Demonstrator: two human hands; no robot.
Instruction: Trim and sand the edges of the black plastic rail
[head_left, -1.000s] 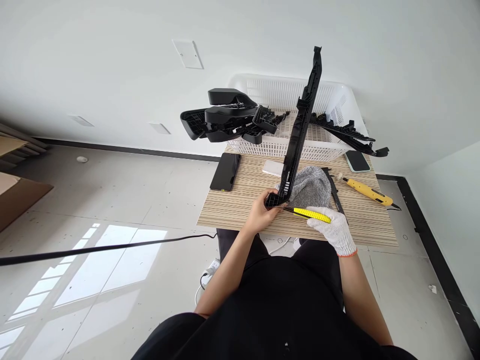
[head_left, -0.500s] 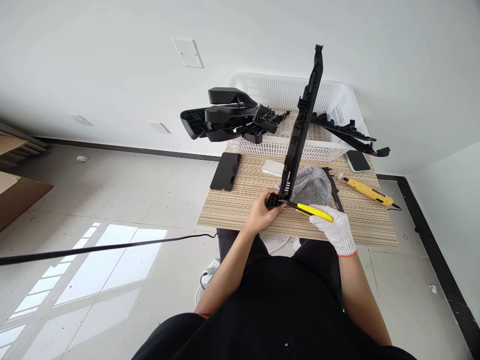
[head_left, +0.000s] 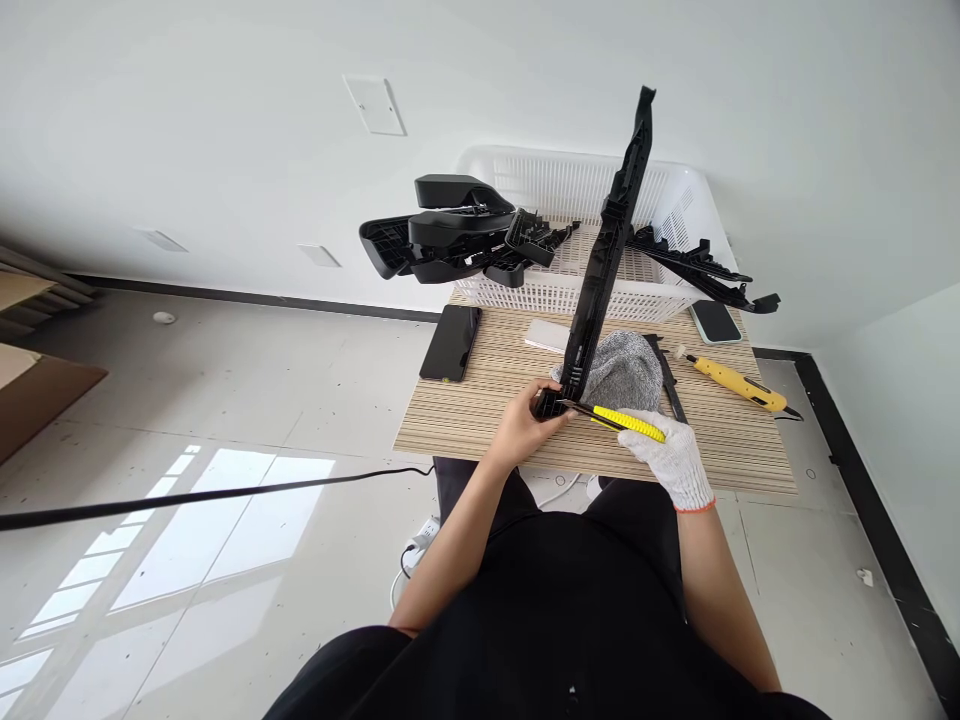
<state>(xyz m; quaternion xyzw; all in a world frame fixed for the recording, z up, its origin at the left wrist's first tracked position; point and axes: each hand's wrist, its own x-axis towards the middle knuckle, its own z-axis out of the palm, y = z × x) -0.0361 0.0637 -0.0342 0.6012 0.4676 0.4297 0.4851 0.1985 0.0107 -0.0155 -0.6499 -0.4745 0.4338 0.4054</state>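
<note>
A long black plastic trim piece [head_left: 596, 285] is tilted up from the near part of the table, its far end over the white basket. My bare left hand [head_left: 523, 425] grips the lower end of it, fingers and thumb on either side. In a white knit glove, my right hand [head_left: 673, 458] is closed round a utility knife [head_left: 628, 422] with a ribbed yellow handle. The knife's dark tip reaches the trim piece's lower end, close to my left thumb. Whether the tip cuts in, I cannot tell. A grey knit cloth [head_left: 622, 370] lies just behind the knife.
On the table [head_left: 450, 430] lie a black phone [head_left: 451, 342], a white box [head_left: 547, 335], a dark caliper [head_left: 670, 380], a yellow power tool [head_left: 739, 383] and another phone [head_left: 715, 322]. Black plastic parts [head_left: 461, 230] overhang the basket [head_left: 517, 165]. A cable [head_left: 225, 492] crosses at left.
The trim piece has turned slightly, its upper end shifting a little to the right. Both hands and the knife stay nearly in place.
</note>
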